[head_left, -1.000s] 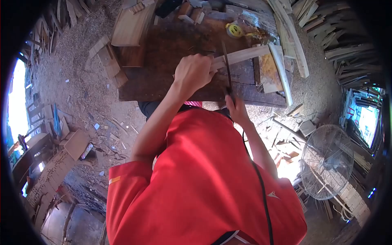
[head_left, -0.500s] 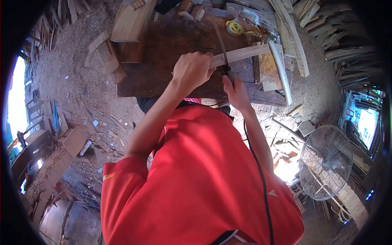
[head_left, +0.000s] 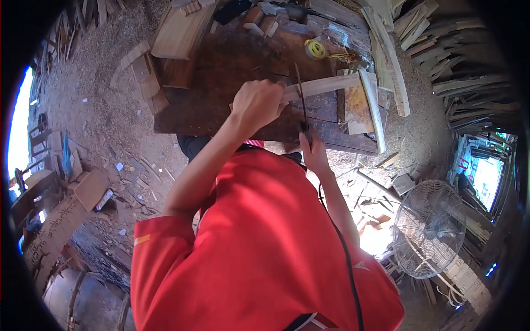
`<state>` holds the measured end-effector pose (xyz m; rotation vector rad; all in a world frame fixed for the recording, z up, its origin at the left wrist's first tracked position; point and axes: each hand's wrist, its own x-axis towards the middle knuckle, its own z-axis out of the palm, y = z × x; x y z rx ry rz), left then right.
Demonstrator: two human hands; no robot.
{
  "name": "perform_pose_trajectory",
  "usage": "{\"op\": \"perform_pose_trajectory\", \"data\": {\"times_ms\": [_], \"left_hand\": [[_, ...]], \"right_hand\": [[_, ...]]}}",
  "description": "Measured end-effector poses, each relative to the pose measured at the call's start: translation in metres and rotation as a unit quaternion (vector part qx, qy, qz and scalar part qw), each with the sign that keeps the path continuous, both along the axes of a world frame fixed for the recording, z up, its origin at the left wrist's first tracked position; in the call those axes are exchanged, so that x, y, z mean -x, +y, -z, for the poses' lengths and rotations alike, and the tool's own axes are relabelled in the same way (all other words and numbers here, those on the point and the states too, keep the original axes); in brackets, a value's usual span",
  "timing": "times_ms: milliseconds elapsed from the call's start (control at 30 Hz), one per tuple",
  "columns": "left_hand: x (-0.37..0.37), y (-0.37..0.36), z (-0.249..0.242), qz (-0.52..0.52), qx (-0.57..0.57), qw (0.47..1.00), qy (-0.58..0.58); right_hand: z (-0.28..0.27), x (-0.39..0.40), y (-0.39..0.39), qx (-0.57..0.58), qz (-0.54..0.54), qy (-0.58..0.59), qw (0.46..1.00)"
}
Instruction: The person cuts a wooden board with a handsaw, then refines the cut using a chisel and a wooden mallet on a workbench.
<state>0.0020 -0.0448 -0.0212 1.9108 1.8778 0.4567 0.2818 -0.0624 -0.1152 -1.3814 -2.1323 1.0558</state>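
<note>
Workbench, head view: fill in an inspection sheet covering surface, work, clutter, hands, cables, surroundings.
Surface: dark wooden bench, worn and marked.
Job's things: pale wood strip; thin-bladed hand tool crossing it.
Clutter: yellow reel and wood blocks beyond the strip.
Hands: left hand closed on the strip; right hand on the tool's handle.
Cables: black cord over the red shirt.
Surroundings: caged fan, stacked timber, scraps on the floor.
</note>
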Motion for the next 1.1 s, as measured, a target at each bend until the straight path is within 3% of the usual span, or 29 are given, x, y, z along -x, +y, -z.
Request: {"op": "perform_pose_trajectory", "data": {"times_ms": [100,167,233,333,433,567,700,900,1000,1067,1100], "left_hand": [[-0.003,0.002,0.003,-0.003,-0.013,1.0,-0.02],[0.001,0.001,-0.001,0.008,-0.01,1.0,-0.02],[0.002,0.0,0.004,0.013,-0.024,0.999,-0.019],[0.002,0.001,0.004,0.011,-0.018,1.0,-0.014],[0.001,-0.001,-0.001,0.014,0.002,1.0,-0.019],[-0.012,-0.01,0.01,0.03,-0.005,1.0,0.006],[-0.015,-0.016,0.011,-0.005,-0.023,0.999,-0.022],[0.009,0.003,0.0,0.015,0.006,0.999,-0.034],[0.011,0.006,-0.002,0.021,0.011,1.0,-0.015],[0.007,0.004,0.007,0.011,0.012,1.0,-0.018],[0.005,0.003,0.007,0.013,0.019,1.0,-0.019]], "right_hand": [[-0.065,0.039,0.027,0.168,0.016,-0.066,0.983],[-0.071,0.048,0.026,0.23,0.033,-0.086,0.969],[-0.025,0.016,0.006,0.097,-0.005,-0.029,0.995],[-0.025,0.007,0.003,0.065,-0.01,-0.034,0.997],[-0.076,0.052,0.034,0.171,0.0,-0.068,0.983],[-0.026,0.024,0.017,0.03,-0.02,0.013,0.999],[-0.034,0.027,0.018,0.099,-0.003,-0.028,0.995],[-0.052,0.041,0.019,0.114,0.017,-0.032,0.993],[-0.013,0.017,-0.004,-0.03,-0.023,-0.011,0.999],[-0.007,0.014,-0.01,-0.019,-0.019,0.022,0.999],[-0.041,0.03,-0.001,0.065,-0.01,0.018,0.998]]}}
